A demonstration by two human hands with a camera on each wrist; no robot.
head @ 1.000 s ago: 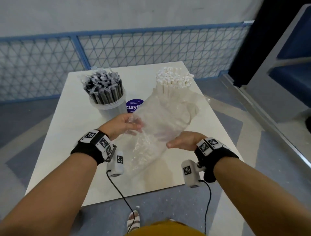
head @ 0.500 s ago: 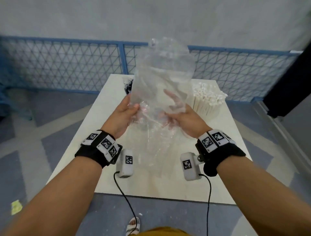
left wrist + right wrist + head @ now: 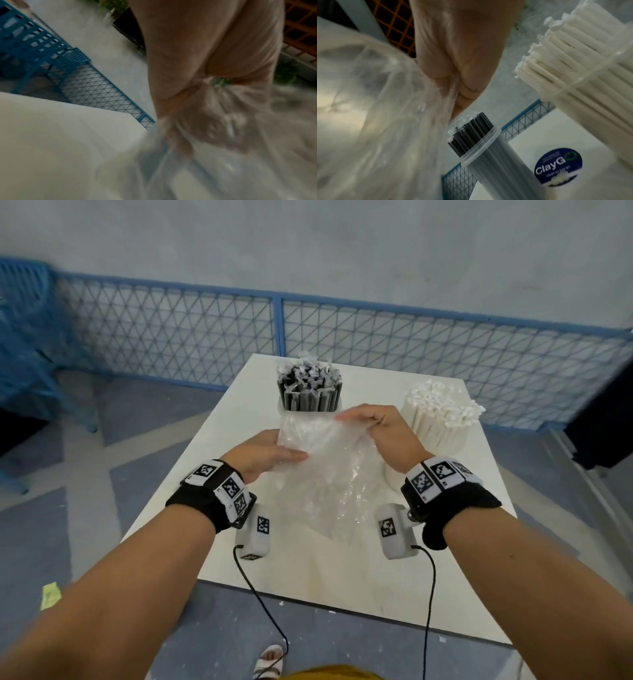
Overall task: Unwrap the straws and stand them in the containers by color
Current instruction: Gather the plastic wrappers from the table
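Both hands hold the clear wrapper (image 3: 329, 470) above the table (image 3: 191, 474) in my head view: the left hand (image 3: 262, 453) pinches its edge at 9 o'clock, thumb on top, and the right hand (image 3: 383, 433) grips it at 1 o'clock. At 12 o'clock behind the wrapper I see the black straws (image 3: 310, 386) upright in one cup (image 3: 310, 414); at 2 o'clock the white straws (image 3: 442, 414) fill another cup (image 3: 445, 440). A blue mesh fence (image 3: 171, 340) runs behind the table.

From the left wrist, blurred, I make out fingers (image 3: 197, 60) closed on bunched wrapper (image 3: 214, 121), fence (image 3: 96, 86) at 9 o'clock.

From the right wrist, fingers (image 3: 453, 54) clamp the wrapper (image 3: 376, 108); black straws (image 3: 469, 132) stand in their cup (image 3: 496, 165) at 6 o'clock, white straws (image 3: 573, 51) at 2 o'clock, and a round blue sticker (image 3: 558, 170) lies on the table between the cups.
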